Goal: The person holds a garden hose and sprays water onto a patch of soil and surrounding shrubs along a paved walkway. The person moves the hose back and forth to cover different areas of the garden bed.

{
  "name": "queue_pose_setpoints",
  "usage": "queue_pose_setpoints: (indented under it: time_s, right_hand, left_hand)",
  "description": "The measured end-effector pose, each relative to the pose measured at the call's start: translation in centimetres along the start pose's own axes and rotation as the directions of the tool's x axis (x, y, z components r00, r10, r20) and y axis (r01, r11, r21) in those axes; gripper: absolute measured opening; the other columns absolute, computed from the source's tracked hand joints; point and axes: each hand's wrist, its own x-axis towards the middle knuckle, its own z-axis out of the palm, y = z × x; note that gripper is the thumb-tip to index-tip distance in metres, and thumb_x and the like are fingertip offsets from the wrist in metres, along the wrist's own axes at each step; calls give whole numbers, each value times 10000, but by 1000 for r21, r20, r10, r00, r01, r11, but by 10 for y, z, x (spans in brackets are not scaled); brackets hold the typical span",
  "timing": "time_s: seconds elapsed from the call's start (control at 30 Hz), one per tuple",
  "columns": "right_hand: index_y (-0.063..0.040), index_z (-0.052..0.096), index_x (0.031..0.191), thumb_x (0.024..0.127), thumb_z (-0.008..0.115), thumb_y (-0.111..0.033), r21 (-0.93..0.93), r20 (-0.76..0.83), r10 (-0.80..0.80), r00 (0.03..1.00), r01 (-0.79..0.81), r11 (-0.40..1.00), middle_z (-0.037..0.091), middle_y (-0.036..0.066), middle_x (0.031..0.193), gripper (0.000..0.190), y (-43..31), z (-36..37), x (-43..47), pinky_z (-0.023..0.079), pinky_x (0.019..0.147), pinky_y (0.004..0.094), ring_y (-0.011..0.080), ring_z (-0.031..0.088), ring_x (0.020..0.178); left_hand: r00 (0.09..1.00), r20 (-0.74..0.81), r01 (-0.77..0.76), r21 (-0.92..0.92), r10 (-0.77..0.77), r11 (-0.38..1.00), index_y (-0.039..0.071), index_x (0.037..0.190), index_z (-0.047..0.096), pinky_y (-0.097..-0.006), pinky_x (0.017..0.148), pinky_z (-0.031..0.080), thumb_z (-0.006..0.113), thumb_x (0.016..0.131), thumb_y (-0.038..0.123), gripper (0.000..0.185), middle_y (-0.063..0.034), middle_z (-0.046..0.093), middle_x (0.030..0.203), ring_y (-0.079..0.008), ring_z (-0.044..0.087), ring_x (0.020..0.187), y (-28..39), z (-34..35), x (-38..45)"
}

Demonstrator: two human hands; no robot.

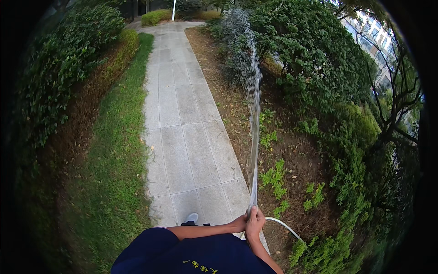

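My right hand [255, 222] grips the end of a pale garden hose [284, 225], with the thumb on top near the mouth. Tucked against it, my left hand [239, 224] closes around the hose from the left; its fingertips are partly hidden behind the right hand. From the hose end a jet of water [255, 137] shoots forward and breaks into drops over a leafy shrub [236, 65]. The hose curves off to the right into low greenery. A short piece of it also shows below my left hand.
A paved stone path [184, 137] runs ahead, with a grass strip [116, 144] and a hedge [75, 51] on its left. Bare soil [301, 161] with small plants borders its right. Large bushes [318, 51] and a bare-branched tree [390, 120] stand further right. My shoe [192, 217] is on the paving.
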Motion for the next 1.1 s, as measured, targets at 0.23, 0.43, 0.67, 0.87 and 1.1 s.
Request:
queue_pose_setpoints:
  time_s: [0.23, 0.43, 0.67, 0.87, 1.1]
  right_hand:
    - [-25, 541, 693, 996, 523, -268, 35, 20, 39, 999, -39, 999, 521, 0, 610, 389, 6, 1, -1, 356, 505, 258, 68, 437, 549]
    - [-24, 536, 677, 994, 521, -260, -16, 31, 38, 999, -38, 999, 510, -7, 604, 396, 8, 1, -1, 350, 502, 256, 68, 430, 553]
    - [-19, 546, 662, 990, 518, -251, -16, 83, 85, 993, -84, 996, 514, 6, 587, 402, 24, 5, 5, 367, 509, 270, 84, 446, 546]
    - [-24, 541, 646, 989, 515, -239, -1, 62, 136, 989, -136, 991, 523, 16, 581, 405, 26, 7, 4, 375, 512, 275, 92, 453, 536]
    - [-21, 548, 653, 986, 517, -233, -9, 64, 151, 987, -150, 989, 524, 18, 578, 397, 23, 11, 2, 379, 508, 280, 96, 458, 531]
  left_hand:
    - [996, 11, 87, 21, -87, 996, 17, 1201, 531, -402, 1034, 375, 535, 931, 233, 345, -163, 569, 1247, -236, 484, 1216, 10, -2, -8]
    - [989, 70, 134, 10, -134, 991, 22, 1285, 462, -401, 1064, 347, 537, 931, 239, 421, -163, 514, 1317, -241, 433, 1276, 18, -7, -12]
    - [994, 36, 99, -2, -99, 995, 28, 1324, 431, -387, 1076, 337, 539, 925, 228, 459, -164, 495, 1334, -238, 421, 1279, -3, -7, -13]
    - [985, 72, 161, -25, -158, 987, 28, 1294, 448, -383, 1062, 342, 583, 888, 222, 469, -173, 497, 1316, -226, 419, 1253, -1, -11, -14]
    - [985, 49, 167, -16, -166, 986, 39, 1314, 427, -383, 1069, 334, 582, 887, 208, 484, -163, 484, 1331, -232, 411, 1262, -27, -10, -12]
